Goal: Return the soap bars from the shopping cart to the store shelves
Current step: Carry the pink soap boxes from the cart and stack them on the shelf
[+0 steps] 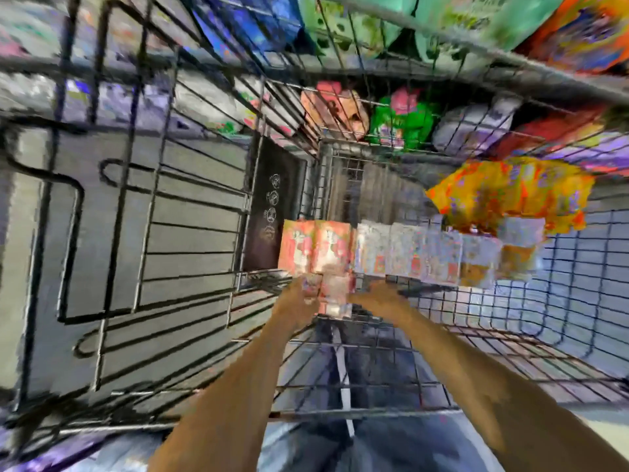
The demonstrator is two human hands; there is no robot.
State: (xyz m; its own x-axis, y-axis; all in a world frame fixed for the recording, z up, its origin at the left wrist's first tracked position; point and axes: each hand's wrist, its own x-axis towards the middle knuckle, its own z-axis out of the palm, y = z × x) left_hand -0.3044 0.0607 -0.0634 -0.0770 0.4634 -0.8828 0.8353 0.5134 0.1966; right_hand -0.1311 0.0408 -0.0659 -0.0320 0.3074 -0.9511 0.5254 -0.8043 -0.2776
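By the cart near wall, the left hand grips a pink soap bar; the right hand is beside it, grip too blurry to tell

1. From where I stand, the floor on the left is plain smooth grey.
2. Off to the right there is a pale patch of bluish white, brighter than the grey side.
3. The store shelves run across the top, and what looks like their grey edge slants down to the right.
4. The upper level holds blue packs, green packs, mint bags and an orange pack, crowded side by side.
5. The level below holds a pink pack, a bright green pack just beside it, a grey-white bundle and then red packs.
6. The light is flat and even. Everything is smeared by blur, so no label can be read.
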